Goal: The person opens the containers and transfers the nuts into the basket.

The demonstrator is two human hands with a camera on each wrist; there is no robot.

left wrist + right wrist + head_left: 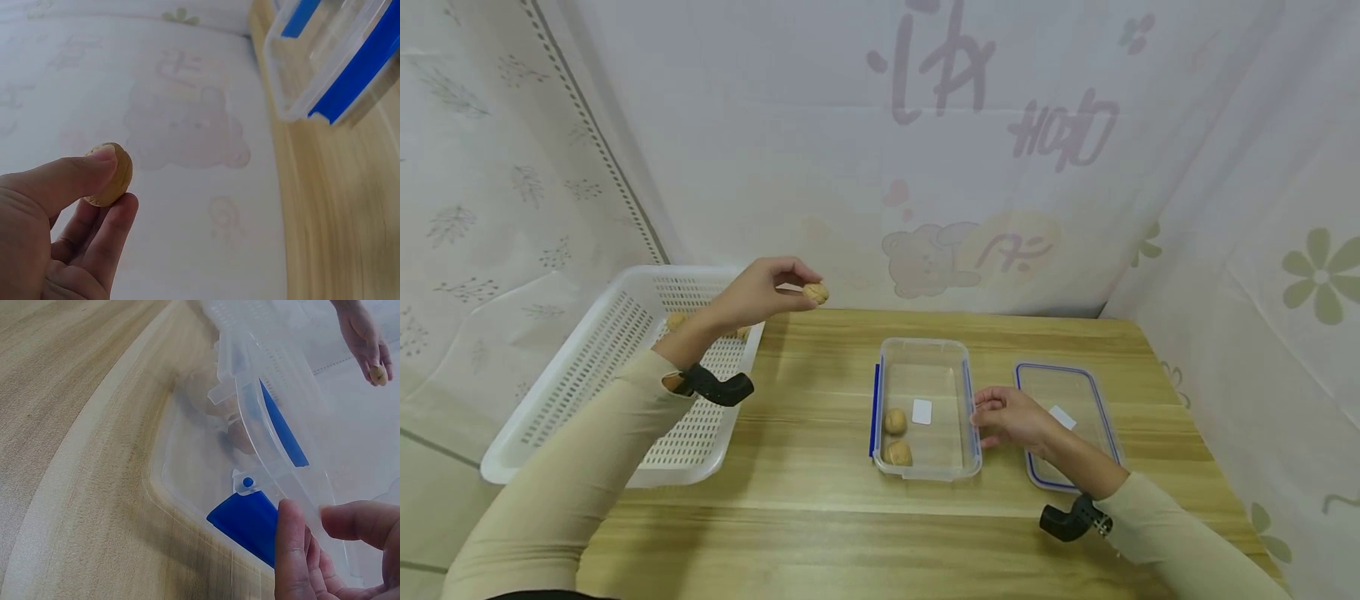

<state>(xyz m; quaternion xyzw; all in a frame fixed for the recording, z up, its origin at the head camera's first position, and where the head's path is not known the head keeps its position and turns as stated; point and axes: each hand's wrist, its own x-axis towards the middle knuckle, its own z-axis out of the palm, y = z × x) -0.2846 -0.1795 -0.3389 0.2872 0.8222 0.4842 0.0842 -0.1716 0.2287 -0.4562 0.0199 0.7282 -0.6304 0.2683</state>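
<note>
Pale lettering (1063,129) starting "HO" marks the cloth backdrop (737,150). Near the table (805,450)'s far edge, the left hand (763,292) pinches a ridged walnut (816,292); the right hand (1009,417) grips a clear plastic container (925,342)'s right rim, two walnuts (896,422) along its left side.

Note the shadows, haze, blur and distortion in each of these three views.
Head view: soft shadow on the table beside the basket; left wrist view: printed bear faint behind the pinched walnut; right wrist view: basket hazy, walnuts inside the clear container blurred, pale table stripe bowed.
</note>
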